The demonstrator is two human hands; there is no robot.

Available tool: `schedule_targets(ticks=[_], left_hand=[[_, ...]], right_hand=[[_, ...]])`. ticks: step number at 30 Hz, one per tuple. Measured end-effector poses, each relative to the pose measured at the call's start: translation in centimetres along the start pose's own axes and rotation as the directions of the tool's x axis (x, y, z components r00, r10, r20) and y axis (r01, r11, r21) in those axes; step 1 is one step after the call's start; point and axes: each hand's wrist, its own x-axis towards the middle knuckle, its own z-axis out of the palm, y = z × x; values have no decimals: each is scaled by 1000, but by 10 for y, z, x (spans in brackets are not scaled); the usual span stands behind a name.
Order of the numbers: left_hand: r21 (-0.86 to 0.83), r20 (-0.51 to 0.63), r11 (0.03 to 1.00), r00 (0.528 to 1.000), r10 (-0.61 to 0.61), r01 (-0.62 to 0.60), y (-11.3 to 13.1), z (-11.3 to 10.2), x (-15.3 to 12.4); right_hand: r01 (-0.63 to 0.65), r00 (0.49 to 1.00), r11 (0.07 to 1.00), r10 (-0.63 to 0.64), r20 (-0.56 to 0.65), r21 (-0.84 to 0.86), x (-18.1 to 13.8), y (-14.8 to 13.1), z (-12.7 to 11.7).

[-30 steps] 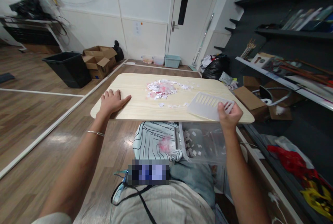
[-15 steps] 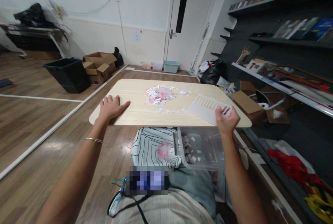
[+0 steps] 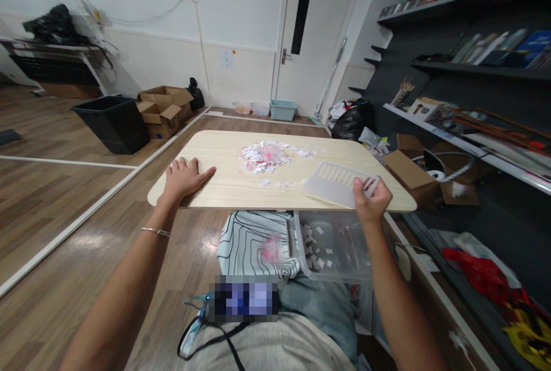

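Slotted white plastic scraper (image 3: 329, 190) at the near right part of the pale wooden tabletop (image 3: 224, 196), tilted, its row of long slots uppermost; whether its lower edge touches the wood cannot be told. The right hand (image 3: 372, 201), at the near edge of the tabletop toward its right corner, grips the scraper's right end, thumb on the near face and fingers curled around the slotted part. The blade extends from this hand toward the middle of the tabletop, well apart from the left hand (image 3: 184, 178), which lies palm down on the tabletop's left end, fingers forward and thumb stretched out toward the centre. A heap of torn white paper scraps (image 3: 262, 155), mixed with pinkish fluff, occupies the tabletop's far middle, between the two hands and beyond them; a few loose pieces lie nearer the tabletop's front edge, close to the scraper's left end. Below the near edge of the tabletop are a line-patterned cloth (image 3: 245, 239) bearing a pink patch and, to its right, a clear plastic bin (image 3: 344, 244) with white scraps inside. Beyond the tabletop to the left stand a black waste bin (image 3: 116, 127) and cardboard boxes (image 3: 161, 112); beyond its far edge, a pale blue basin (image 3: 283, 109).
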Motion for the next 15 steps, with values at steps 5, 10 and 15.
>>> schedule_targets(ticks=[5,10,15], left_hand=[[19,-6,1000,1000,17,-17,0,-1,-1],[16,-21,1000,1000,23,-23,0,1,-1],[20,-12,1000,1000,13,-13,-1,6,2]], right_hand=[[27,1000,998,-28,-4,-57,-6,-5,3],[55,972,994,-74,-224,-91,-8,-6,3],[-13,955,990,-29,-294,-142,-1,3,2]])
